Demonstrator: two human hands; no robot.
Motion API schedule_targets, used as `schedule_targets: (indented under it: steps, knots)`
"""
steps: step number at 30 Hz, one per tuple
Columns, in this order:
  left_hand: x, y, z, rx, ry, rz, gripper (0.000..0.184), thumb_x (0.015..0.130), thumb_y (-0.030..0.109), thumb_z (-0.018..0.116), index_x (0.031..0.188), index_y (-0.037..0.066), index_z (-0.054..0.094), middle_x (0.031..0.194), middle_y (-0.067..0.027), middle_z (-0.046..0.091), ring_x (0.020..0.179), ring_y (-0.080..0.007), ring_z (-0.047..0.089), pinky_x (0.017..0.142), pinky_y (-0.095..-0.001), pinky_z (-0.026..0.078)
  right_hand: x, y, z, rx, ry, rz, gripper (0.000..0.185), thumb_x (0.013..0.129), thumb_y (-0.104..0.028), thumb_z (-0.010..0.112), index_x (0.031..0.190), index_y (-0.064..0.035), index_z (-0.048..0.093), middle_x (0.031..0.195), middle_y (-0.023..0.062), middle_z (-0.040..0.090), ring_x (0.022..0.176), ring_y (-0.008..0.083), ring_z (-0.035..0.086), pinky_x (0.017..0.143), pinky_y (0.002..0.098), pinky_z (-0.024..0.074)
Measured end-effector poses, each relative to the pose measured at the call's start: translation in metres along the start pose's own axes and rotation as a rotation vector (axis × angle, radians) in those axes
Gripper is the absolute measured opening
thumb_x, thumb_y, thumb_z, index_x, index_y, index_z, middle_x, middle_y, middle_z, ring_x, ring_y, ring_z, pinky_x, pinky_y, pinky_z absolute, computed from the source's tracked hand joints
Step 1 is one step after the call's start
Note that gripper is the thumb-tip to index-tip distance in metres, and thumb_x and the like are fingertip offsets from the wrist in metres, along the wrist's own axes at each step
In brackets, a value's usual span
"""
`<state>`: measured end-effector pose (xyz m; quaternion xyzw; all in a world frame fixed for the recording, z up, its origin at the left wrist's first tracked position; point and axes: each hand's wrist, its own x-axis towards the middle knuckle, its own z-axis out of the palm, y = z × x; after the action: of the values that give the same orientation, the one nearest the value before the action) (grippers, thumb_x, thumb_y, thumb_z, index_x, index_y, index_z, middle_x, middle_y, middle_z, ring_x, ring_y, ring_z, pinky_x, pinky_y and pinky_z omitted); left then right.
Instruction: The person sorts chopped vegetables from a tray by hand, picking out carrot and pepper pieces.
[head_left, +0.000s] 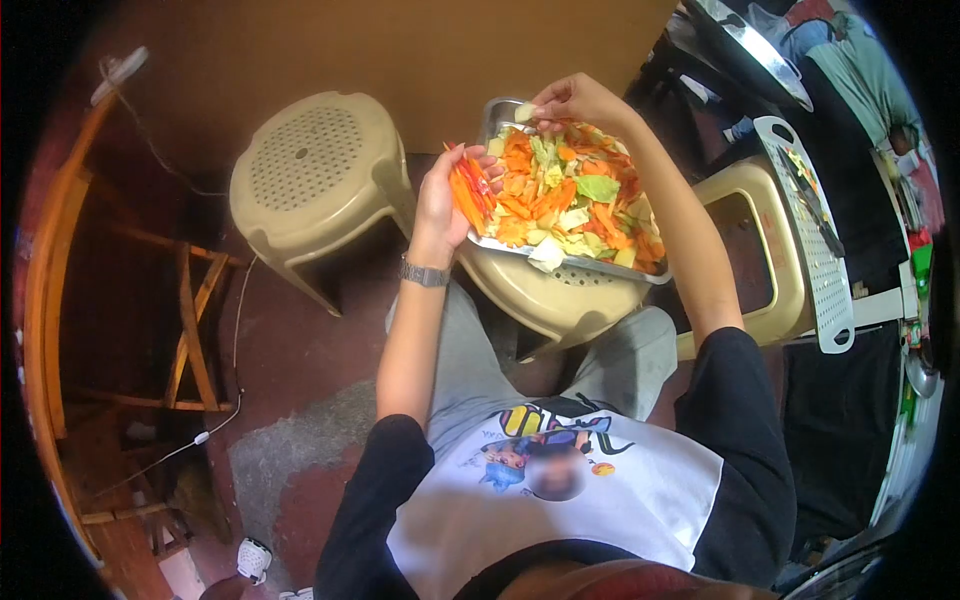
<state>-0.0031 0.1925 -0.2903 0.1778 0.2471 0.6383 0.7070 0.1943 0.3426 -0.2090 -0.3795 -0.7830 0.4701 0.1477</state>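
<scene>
A metal tray heaped with cut vegetables rests on a beige plastic stool between my knees. Orange carrot pieces, pale green cabbage and yellowish chunks are mixed in it. My left hand, with a watch at the wrist, is at the tray's left side, its fingers curled round a bunch of orange and red vegetable strips. Over the tray's far edge, my right hand pinches a pale yellowish vegetable piece between thumb and fingers.
Another beige stool stands at the left, by a brown panel. On the right, a white perforated board with a knife lies on a beige stool. A white cord crosses the floor near a wooden frame.
</scene>
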Motion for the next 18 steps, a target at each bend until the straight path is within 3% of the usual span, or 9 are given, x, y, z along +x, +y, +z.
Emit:
schedule_targets:
  steps: [3, 6, 8, 12, 14, 18]
  knots:
    - [0.003, 0.001, 0.0, -0.005, -0.011, -0.012, 0.032, 0.089, 0.026, 0.047, 0.101, -0.003, 0.053, 0.095, -0.0163, 0.058, 0.091, -0.025, 0.058, 0.079, -0.036, 0.051, -0.008, -0.004, -0.003, -0.014, -0.034, 0.004, 0.022, 0.082, -0.009, 0.061, 0.098, 0.0063, 0.061, 0.08, 0.0081, 0.064, 0.07, 0.0098, 0.06, 0.063, 0.0205, 0.0471]
    - [0.002, 0.003, 0.008, -0.029, 0.005, 0.012, 0.028, 0.091, 0.021, 0.043, 0.1, -0.003, 0.05, 0.091, -0.0156, 0.056, 0.085, -0.0263, 0.059, 0.077, -0.0392, 0.052, -0.016, -0.007, -0.006, 0.035, 0.006, -0.023, 0.025, 0.083, -0.009, 0.06, 0.103, 0.0055, 0.059, 0.084, 0.0087, 0.064, 0.074, 0.0101, 0.06, 0.066, 0.0205, 0.0464]
    - [0.006, 0.001, 0.004, -0.083, -0.033, 0.031, 0.028, 0.09, 0.023, 0.044, 0.101, -0.003, 0.051, 0.096, -0.0165, 0.057, 0.09, -0.0263, 0.058, 0.08, -0.039, 0.051, -0.03, -0.025, 0.003, 0.181, 0.082, 0.034, 0.027, 0.084, -0.009, 0.059, 0.107, 0.0049, 0.058, 0.087, 0.0083, 0.064, 0.076, 0.0102, 0.06, 0.068, 0.0212, 0.046]
    - [0.008, 0.003, 0.019, -0.115, -0.067, 0.026, 0.026, 0.091, 0.02, 0.045, 0.103, -0.003, 0.049, 0.098, -0.0164, 0.056, 0.092, -0.0263, 0.057, 0.082, -0.0389, 0.05, -0.035, -0.057, 0.042, 0.115, 0.05, -0.058, 0.031, 0.081, -0.016, 0.062, 0.108, 0.0007, 0.059, 0.084, 0.0054, 0.064, 0.077, 0.0115, 0.06, 0.067, 0.0236, 0.0461]
    - [0.015, 0.0, 0.018, -0.102, -0.128, 0.078, 0.025, 0.092, 0.019, 0.044, 0.104, -0.002, 0.048, 0.097, -0.016, 0.056, 0.092, -0.0256, 0.057, 0.081, -0.0381, 0.05, -0.019, -0.053, 0.062, -0.322, 0.118, -0.156, 0.029, 0.08, -0.021, 0.063, 0.102, -0.002, 0.062, 0.082, 0.0066, 0.065, 0.074, 0.0136, 0.062, 0.064, 0.025, 0.0468]
    - [0.019, -0.001, 0.007, -0.046, -0.046, 0.085, 0.021, 0.091, 0.015, 0.045, 0.104, -0.001, 0.049, 0.094, -0.014, 0.056, 0.087, -0.0221, 0.056, 0.075, -0.0337, 0.05, -0.003, -0.055, 0.06, -0.581, 0.207, -0.156, 0.027, 0.077, -0.023, 0.065, 0.095, -0.0033, 0.065, 0.082, 0.0104, 0.066, 0.07, 0.0182, 0.063, 0.062, 0.0292, 0.0485]
